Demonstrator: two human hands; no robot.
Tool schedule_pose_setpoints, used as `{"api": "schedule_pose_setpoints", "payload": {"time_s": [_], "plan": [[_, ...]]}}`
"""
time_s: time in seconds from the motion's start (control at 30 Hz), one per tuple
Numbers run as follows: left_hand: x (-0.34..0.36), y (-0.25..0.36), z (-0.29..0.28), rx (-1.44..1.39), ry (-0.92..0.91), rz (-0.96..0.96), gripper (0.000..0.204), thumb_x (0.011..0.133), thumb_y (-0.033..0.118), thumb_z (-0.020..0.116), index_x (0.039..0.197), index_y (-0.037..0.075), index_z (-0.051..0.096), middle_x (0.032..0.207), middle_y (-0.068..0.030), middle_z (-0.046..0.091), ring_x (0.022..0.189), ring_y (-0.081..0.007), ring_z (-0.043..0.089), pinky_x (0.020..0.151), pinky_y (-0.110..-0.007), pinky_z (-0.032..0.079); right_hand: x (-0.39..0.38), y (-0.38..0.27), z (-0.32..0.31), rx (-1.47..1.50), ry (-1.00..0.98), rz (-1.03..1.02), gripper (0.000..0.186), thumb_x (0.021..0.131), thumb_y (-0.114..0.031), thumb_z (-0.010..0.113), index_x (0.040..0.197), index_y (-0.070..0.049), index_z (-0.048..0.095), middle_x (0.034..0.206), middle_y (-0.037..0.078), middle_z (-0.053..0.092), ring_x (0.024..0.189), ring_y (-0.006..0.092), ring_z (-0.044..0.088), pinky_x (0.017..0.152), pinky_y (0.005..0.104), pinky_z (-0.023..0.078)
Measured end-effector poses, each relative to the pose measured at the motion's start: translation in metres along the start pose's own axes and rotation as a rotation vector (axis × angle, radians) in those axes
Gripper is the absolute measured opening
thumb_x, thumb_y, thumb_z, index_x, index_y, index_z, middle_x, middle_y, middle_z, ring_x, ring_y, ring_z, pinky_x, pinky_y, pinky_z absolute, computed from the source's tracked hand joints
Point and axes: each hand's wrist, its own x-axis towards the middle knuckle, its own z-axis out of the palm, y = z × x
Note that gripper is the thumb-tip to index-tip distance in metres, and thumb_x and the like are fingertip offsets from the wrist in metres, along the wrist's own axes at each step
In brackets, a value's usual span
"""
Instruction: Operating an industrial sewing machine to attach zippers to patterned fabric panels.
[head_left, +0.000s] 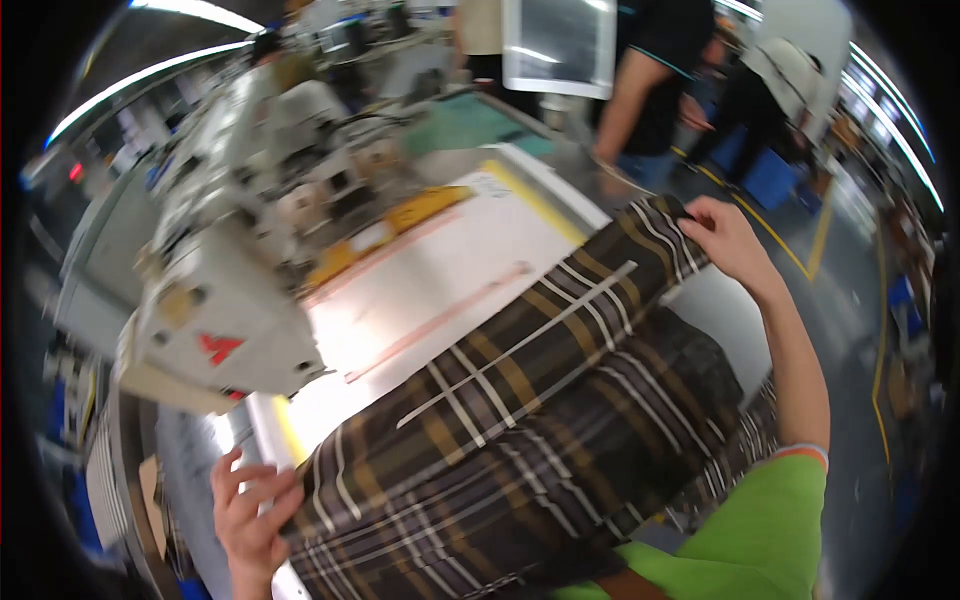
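Observation:
A large piece of dark plaid cloth (560,415) with brown and white stripes stretches diagonally in front of me. Its upper edge is folded over, and a thin pale strip (515,345) runs along that fold. At the far right corner my right hand (728,240) pinches the cloth between thumb and fingers. My left hand (252,515) grips the lower left end, its fingers curled at the edge and slightly blurred. The cloth's lower part hangs down toward my green sleeve (750,520). Beneath the upper edge lies a white work plate (430,290) with yellow and reddish strips.
A white sewing machine head (220,320) stands close by on the left, beside the plate. Behind it are machine parts with an orange-yellow bar (430,205). Another person's arm (635,105) is at the back, near a screen (558,45). A blue bin (770,175) stands farther off.

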Motion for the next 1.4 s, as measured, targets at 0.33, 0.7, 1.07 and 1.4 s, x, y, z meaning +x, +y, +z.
{"api": "schedule_pose_setpoints", "payload": {"time_s": [0.33,0.7,1.07,1.4], "plan": [[0.156,0.213,0.099,-0.303,-0.223,1.161,0.036,0.08,0.019,0.062,0.112,0.005,0.071,0.107,-0.0098,0.068,0.091,-0.025,0.064,0.096,-0.047,0.051,-0.244,0.216,-0.154,-0.245,0.194,0.689,0.026,0.088,-0.017,0.069,0.104,0.003,0.065,0.087,0.017,0.069,0.083,0.0273,0.066,0.077,0.0384,0.051],[0.172,0.27,0.135,-0.523,-0.452,1.025,0.042,0.08,0.012,0.07,0.12,0.001,0.066,0.115,-0.0133,0.067,0.103,-0.0276,0.064,0.096,-0.041,0.053,-0.284,0.356,-0.115,-0.96,0.348,1.042,0.041,0.095,-0.032,0.062,0.13,-0.011,0.06,0.122,0.018,0.067,0.116,0.0352,0.063,0.093,0.0469,0.053],[0.064,0.125,0.026,-0.256,-0.587,-0.261,0.066,0.072,0.018,0.088,0.13,0.002,0.062,0.129,-0.0189,0.06,0.114,-0.0384,0.06,0.093,-0.044,0.051,-0.142,-0.01,-0.026,0.259,-0.152,-0.319,0.036,0.091,-0.02,0.071,0.122,-0.004,0.065,0.104,0.013,0.067,0.095,0.0304,0.064,0.083,0.0389,0.053],[-0.021,0.098,0.016,-0.328,-0.356,-0.635,0.061,0.058,0.011,0.096,0.113,0.003,0.069,0.091,-0.0083,0.061,0.081,-0.0177,0.065,0.069,-0.031,0.055,-0.116,-0.065,0.009,0.325,-0.556,0.178,0.028,0.085,-0.015,0.076,0.106,0.001,0.067,0.095,0.012,0.064,0.094,0.0297,0.063,0.086,0.0394,0.052]]}}
